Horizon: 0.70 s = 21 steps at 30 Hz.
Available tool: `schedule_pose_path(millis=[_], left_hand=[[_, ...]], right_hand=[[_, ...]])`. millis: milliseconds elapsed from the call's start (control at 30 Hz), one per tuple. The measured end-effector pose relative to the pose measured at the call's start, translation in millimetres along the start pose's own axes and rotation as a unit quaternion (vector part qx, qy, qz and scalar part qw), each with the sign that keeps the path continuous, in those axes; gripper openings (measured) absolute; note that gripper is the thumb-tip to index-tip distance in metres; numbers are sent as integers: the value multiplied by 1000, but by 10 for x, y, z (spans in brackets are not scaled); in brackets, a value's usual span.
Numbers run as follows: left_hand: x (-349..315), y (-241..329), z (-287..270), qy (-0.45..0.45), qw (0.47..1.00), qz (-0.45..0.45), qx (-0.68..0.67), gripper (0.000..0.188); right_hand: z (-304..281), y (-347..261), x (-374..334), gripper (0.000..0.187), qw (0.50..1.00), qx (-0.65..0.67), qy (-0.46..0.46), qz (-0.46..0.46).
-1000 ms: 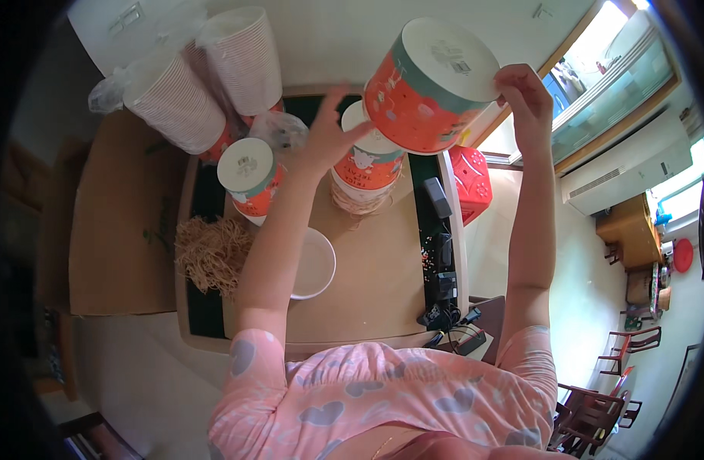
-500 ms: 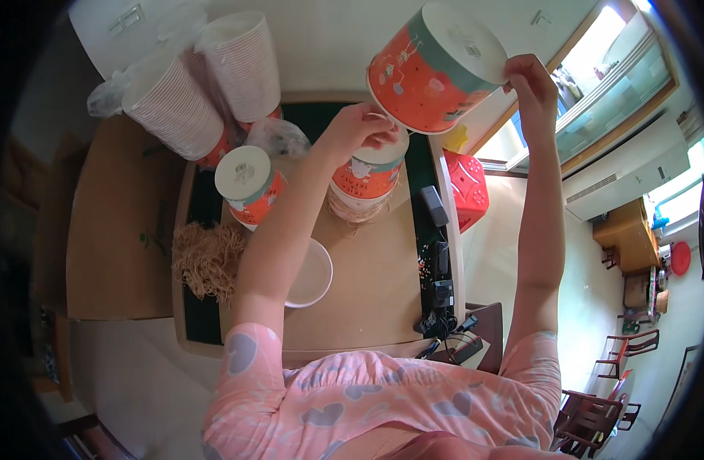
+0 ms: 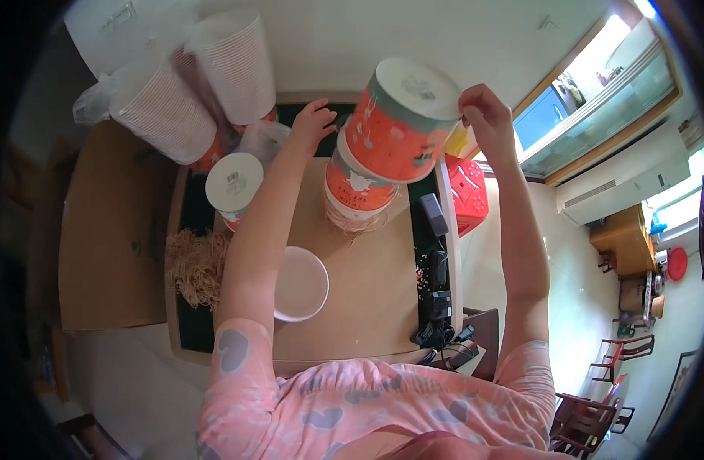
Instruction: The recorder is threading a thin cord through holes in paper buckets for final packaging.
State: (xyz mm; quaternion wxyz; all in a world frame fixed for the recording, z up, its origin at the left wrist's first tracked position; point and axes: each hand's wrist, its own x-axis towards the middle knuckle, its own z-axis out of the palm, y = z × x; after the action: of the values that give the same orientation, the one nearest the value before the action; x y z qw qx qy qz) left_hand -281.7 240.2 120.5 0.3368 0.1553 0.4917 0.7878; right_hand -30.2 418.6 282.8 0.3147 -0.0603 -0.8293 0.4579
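Bucket (image 3: 398, 126), orange with a green band, in the head view: upside down above the desk (image 3: 367, 307), toward its far right corner, just left of the right hand (image 3: 487, 123). Pinched there, grip on the upper edge by the base, thumb and fingers drawn together. Long axis steep, lower end slanting left, over the stack of tubs (image 3: 359, 188); contact impossible to tell. Left hand (image 3: 315, 126) farther off, left of the bucket, apart from it, fingers loose, holding nothing.
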Motion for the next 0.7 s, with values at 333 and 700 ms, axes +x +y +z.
schedule_pose_path(millis=[333, 700], left_hand=[[-1167, 129, -121, 79, 976, 47, 200, 25], [-3169, -528, -1175, 245, 820, 32, 516, 31]], right_hand=[[306, 51, -250, 20, 997, 11, -43, 57], [795, 124, -681, 31, 938, -268, -181, -124]])
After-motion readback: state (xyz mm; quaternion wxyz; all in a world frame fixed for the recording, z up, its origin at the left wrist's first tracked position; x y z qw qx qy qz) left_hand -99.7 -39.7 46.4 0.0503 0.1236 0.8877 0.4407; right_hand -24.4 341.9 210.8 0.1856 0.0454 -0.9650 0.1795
